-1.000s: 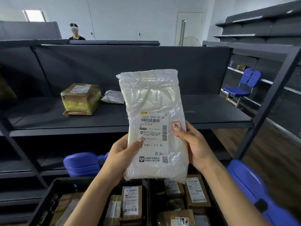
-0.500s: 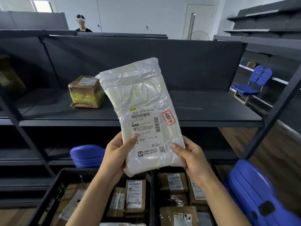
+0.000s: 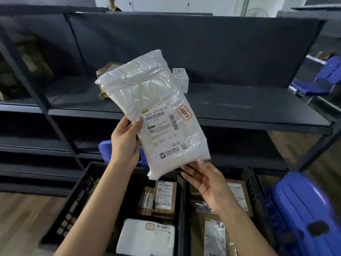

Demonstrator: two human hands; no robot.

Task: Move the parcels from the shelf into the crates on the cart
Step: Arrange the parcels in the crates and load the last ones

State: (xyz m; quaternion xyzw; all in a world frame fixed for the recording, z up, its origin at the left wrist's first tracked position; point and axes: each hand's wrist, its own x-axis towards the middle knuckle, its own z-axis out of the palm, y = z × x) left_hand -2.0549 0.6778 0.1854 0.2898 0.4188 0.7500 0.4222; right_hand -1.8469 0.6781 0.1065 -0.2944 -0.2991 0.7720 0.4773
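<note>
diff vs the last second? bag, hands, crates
The white plastic parcel has tipped, top leaning left, and sits lower, over the black crates. The right hand has come off the bag's side: now open, palm up, fingertips only at its bottom right corner. The left hand still grips the left edge, thumb on the label. Same: the brown parcel on the shelf, and the parcels already in the crates.

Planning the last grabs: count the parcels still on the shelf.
2: a brown box mostly hidden behind the held white bag, and a small white box right of it. Others may be hidden.
</note>
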